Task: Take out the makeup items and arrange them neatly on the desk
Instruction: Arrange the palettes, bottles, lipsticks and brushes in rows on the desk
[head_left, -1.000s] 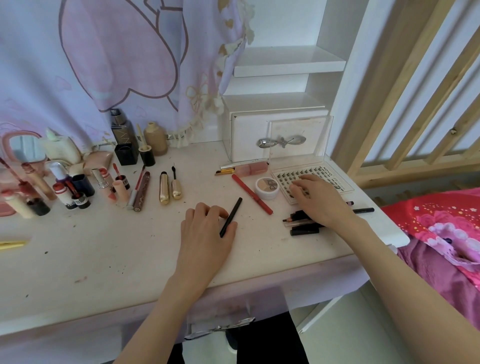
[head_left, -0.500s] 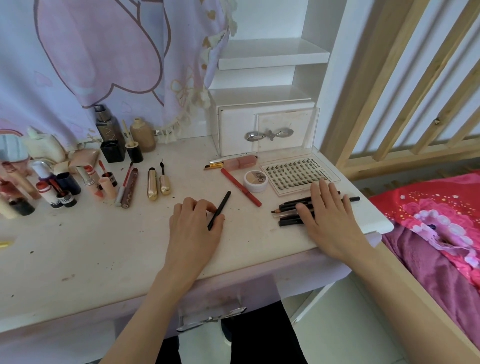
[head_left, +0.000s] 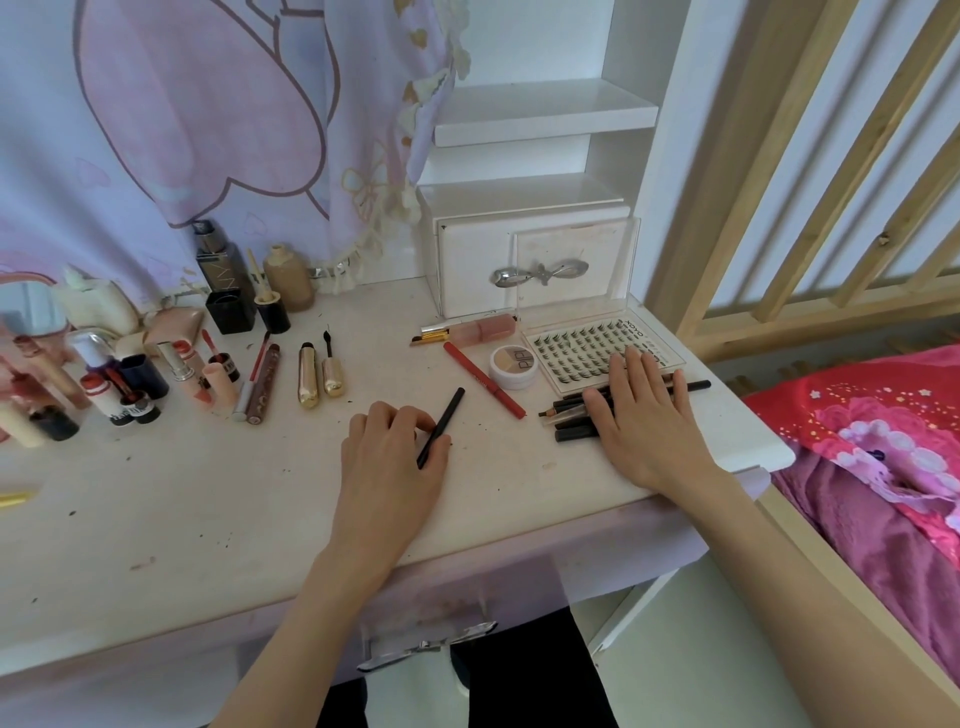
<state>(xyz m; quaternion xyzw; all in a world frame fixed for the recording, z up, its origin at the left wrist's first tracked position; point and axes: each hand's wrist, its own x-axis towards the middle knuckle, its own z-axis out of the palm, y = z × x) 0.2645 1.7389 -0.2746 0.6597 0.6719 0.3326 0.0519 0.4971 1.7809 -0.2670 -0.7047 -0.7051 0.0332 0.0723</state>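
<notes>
My left hand (head_left: 388, 457) rests on the desk (head_left: 218, 509) with fingers curled, gripping a thin black pencil (head_left: 441, 426) that points up and to the right. Flat, with straight fingers, my right hand (head_left: 647, 415) presses on a bundle of dark eyeliner pencils (head_left: 569, 415) near the desk's right edge. Behind it lies an open false-lash case (head_left: 587, 345). A round concealer pot (head_left: 513, 368), a red lip pencil (head_left: 483, 379) and a pink lip gloss tube (head_left: 475, 328) lie between the two hands.
A row of lipsticks, glosses and two gold tubes (head_left: 317, 376) lines the left side. Foundation bottles (head_left: 249, 280) stand at the back by a pink curtain. A white drawer box (head_left: 524, 260) sits under shelves. To the right are a wooden bed rail and red bedding (head_left: 878, 441).
My right hand slid from the lash case down onto the bundle of dark pencils and now lies flat on it. The left hand still holds its black pencil.
</notes>
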